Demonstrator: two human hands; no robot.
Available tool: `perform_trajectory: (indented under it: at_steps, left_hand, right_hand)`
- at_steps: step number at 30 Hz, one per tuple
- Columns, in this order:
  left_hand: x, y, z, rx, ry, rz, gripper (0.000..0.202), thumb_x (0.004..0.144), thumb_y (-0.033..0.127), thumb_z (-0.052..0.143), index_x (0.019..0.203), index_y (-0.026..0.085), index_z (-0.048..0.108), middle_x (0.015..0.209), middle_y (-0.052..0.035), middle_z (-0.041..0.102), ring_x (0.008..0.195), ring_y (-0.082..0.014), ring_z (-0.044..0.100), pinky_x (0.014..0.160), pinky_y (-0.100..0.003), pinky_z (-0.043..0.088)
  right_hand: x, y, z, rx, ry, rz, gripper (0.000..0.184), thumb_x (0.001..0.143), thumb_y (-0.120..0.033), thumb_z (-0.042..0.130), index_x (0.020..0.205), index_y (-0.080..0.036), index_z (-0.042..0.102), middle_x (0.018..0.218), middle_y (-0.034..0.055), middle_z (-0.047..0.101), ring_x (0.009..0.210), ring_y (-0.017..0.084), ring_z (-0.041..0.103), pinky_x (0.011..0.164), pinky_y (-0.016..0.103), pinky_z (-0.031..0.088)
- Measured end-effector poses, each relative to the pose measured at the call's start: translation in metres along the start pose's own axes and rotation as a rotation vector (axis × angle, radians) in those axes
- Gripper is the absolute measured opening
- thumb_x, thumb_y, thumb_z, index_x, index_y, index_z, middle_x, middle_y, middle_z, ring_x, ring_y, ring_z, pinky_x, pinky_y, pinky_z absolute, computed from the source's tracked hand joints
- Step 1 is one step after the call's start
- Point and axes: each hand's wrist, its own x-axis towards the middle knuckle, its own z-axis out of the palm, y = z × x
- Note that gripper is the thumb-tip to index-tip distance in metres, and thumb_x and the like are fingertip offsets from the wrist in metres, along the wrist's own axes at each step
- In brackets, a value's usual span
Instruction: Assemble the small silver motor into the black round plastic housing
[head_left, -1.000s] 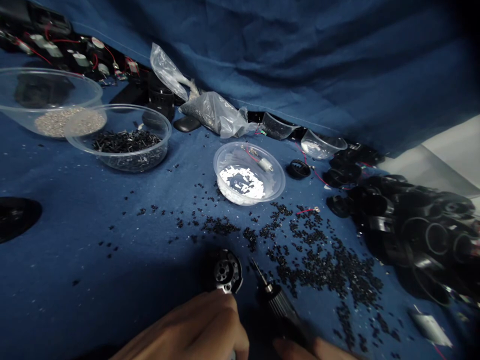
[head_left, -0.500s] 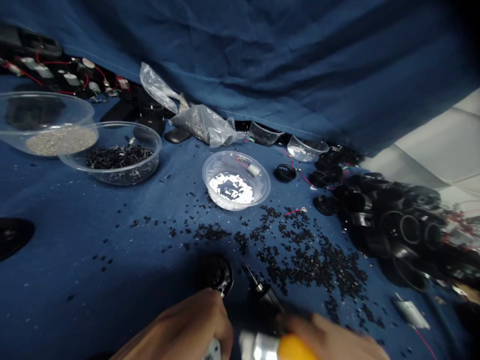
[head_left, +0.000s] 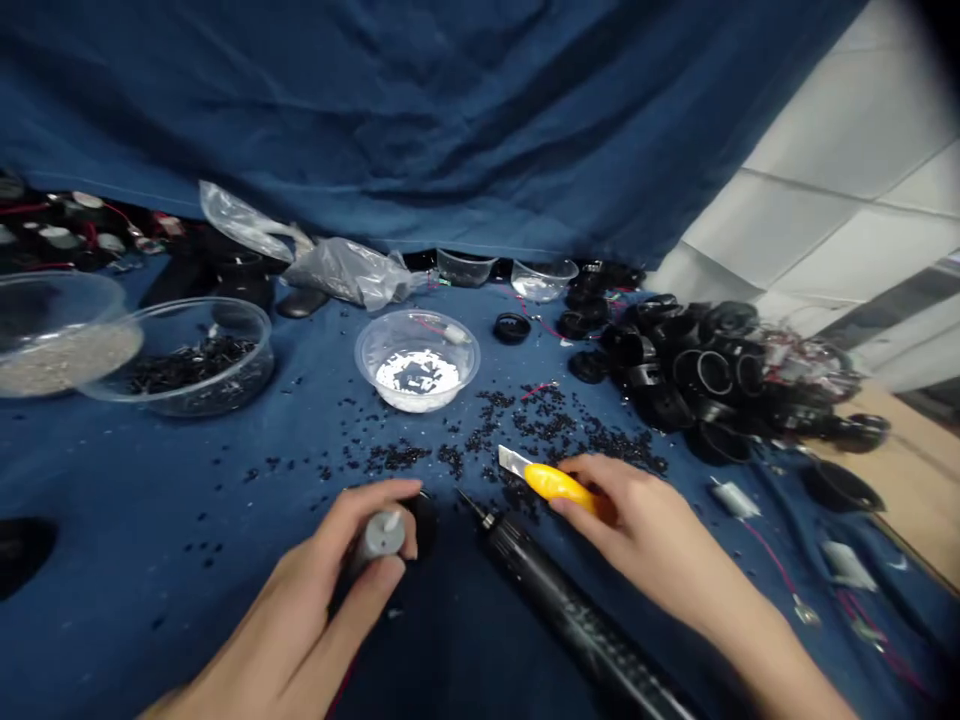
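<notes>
One long black cylindrical screwdriver (head_left: 555, 590), ribbed near its slim metal bit, slants between the hands on the creased blue cloth (head_left: 135, 490). The left hand (head_left: 296, 600) pinches a smooth grey cylindrical motor (head_left: 385, 535) between thumb and fingers, its round end turned up toward the camera. The right hand (head_left: 637, 510) grips a glossy yellow plastic cutter knife (head_left: 556, 484) above the cloth, just beyond the screwdriver; its long axis slants, flat metal blade pointing forward and left. Half a second ago the knife was low and blurred at the bottom edge; now it is farther forward, and more of the screwdriver shows. Beyond are scattered grainy black bits (head_left: 397, 457), then a round clear plastic bowl (head_left: 369, 345) of flat white pieces (head_left: 405, 370), and farther, a crumpled clear plastic bag (head_left: 349, 272).
</notes>
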Motion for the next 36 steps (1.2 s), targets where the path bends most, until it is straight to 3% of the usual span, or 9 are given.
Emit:
perform_trajectory:
  at_steps: [4, 9, 12, 16, 22, 27, 30, 33, 36]
  left_hand:
    - [0.024, -0.004, -0.017, -0.175, 0.045, -0.074, 0.029, 0.091, 0.036, 0.059, 0.117, 0.026, 0.055, 0.098, -0.0013, 0.072, 0.078, -0.0131, 0.065, 0.074, -0.02, 0.053]
    - [0.039, -0.009, -0.038, -0.387, -0.079, -0.178, 0.033, 0.091, 0.046, 0.056, 0.099, 0.016, 0.067, 0.074, -0.0051, 0.072, 0.051, -0.0125, 0.057, 0.052, -0.024, 0.046]
    - [0.038, -0.009, -0.039, -0.337, -0.131, -0.16, 0.049, 0.093, 0.056, 0.048, 0.102, 0.013, 0.07, 0.048, 0.0033, 0.051, 0.044, -0.0102, 0.044, 0.05, -0.023, 0.037]
    - [0.033, -0.005, -0.038, -0.23, -0.159, -0.193, 0.053, 0.094, 0.056, 0.045, 0.113, 0.013, 0.07, 0.058, 0.0007, 0.052, 0.056, -0.0127, 0.045, 0.055, -0.024, 0.039]
    - [0.021, -0.01, -0.046, -0.232, -0.116, -0.201, 0.049, 0.094, 0.049, 0.046, 0.134, 0.024, 0.057, 0.093, -0.0059, 0.069, 0.081, -0.0206, 0.063, 0.076, -0.032, 0.053]
    - [0.032, 0.009, -0.05, -0.022, -0.112, -0.033, 0.053, 0.086, 0.047, 0.063, 0.136, 0.032, 0.053, 0.115, -0.0021, 0.07, 0.105, -0.0241, 0.066, 0.088, -0.029, 0.054]
    - [0.05, 0.032, -0.041, 0.115, -0.045, 0.157, 0.043, 0.077, 0.04, 0.075, 0.119, 0.035, 0.065, 0.112, 0.0025, 0.073, 0.099, -0.0215, 0.069, 0.081, -0.022, 0.054]
    - [0.065, 0.047, -0.02, 0.171, -0.107, 0.335, 0.027, 0.079, 0.036, 0.074, 0.106, 0.032, 0.072, 0.094, 0.0042, 0.075, 0.082, -0.0161, 0.07, 0.071, -0.019, 0.053]
    - [0.071, 0.049, 0.004, 0.19, -0.146, 0.432, 0.024, 0.084, 0.028, 0.069, 0.108, 0.029, 0.07, 0.079, 0.0054, 0.07, 0.068, -0.011, 0.065, 0.063, -0.018, 0.049]
  right_hand:
    - [0.002, -0.025, -0.007, -0.034, 0.184, -0.066, 0.016, 0.094, -0.03, 0.057, 0.104, -0.018, 0.061, 0.099, 0.0077, 0.061, 0.09, 0.024, 0.058, 0.079, 0.038, 0.046]
    - [0.015, -0.078, 0.001, 0.1, 0.062, -0.347, 0.037, 0.08, -0.026, 0.075, 0.113, -0.017, 0.061, 0.105, 0.0075, 0.06, 0.098, 0.026, 0.053, 0.088, 0.041, 0.045]
    - [0.033, -0.094, 0.018, 0.105, 0.088, -0.499, 0.051, 0.072, -0.034, 0.082, 0.113, -0.012, 0.061, 0.112, 0.0116, 0.059, 0.105, 0.029, 0.052, 0.094, 0.044, 0.042]
    - [0.051, -0.094, 0.032, 0.133, 0.09, -0.592, 0.051, 0.065, -0.036, 0.087, 0.101, -0.009, 0.062, 0.101, 0.011, 0.063, 0.097, 0.028, 0.056, 0.092, 0.041, 0.044]
    - [0.042, -0.083, 0.03, 0.299, 0.107, -0.587, 0.048, 0.07, -0.019, 0.084, 0.109, -0.015, 0.057, 0.104, 0.0062, 0.066, 0.095, 0.024, 0.062, 0.087, 0.036, 0.049]
    - [0.029, -0.076, 0.011, 0.521, 0.244, -0.488, 0.05, 0.075, -0.013, 0.076, 0.118, -0.022, 0.052, 0.119, 0.0029, 0.058, 0.102, 0.016, 0.06, 0.08, 0.024, 0.052]
    - [0.02, -0.066, 0.002, 0.799, 0.324, -0.261, 0.044, 0.076, -0.018, 0.073, 0.115, -0.026, 0.055, 0.111, 0.0016, 0.059, 0.084, 0.014, 0.061, 0.059, 0.021, 0.051]
    - [0.016, -0.05, 0.004, 1.007, 0.324, -0.072, 0.044, 0.076, -0.019, 0.071, 0.116, -0.025, 0.055, 0.098, 0.0013, 0.061, 0.08, 0.015, 0.062, 0.063, 0.024, 0.054]
    - [0.014, -0.037, 0.009, 1.001, 0.341, -0.043, 0.046, 0.073, -0.016, 0.07, 0.116, -0.025, 0.056, 0.1, 0.0024, 0.059, 0.081, 0.015, 0.06, 0.066, 0.026, 0.055]
